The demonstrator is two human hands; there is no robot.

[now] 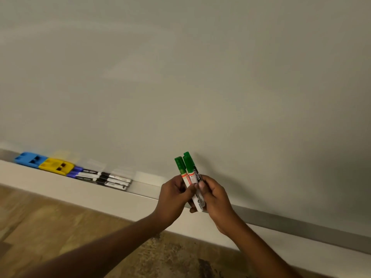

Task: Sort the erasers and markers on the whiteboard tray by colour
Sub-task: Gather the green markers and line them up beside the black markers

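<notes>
Both hands hold a small bunch of green-capped markers [187, 167] upright, just above the whiteboard tray [144, 189]. My left hand [172, 195] grips the bunch from the left and my right hand [215, 199] from the right, thumbs meeting on the barrels. Along the tray to the left lie a blue eraser [30, 159], a yellow eraser [57, 166], purple-capped markers [75, 171] and black-capped markers [108, 179], all side by side.
The whiteboard [200, 77] fills the upper view. The tray runs diagonally from upper left to lower right, with bare tray [301, 223] to the right of my hands. A brown patterned floor [60, 227] lies below.
</notes>
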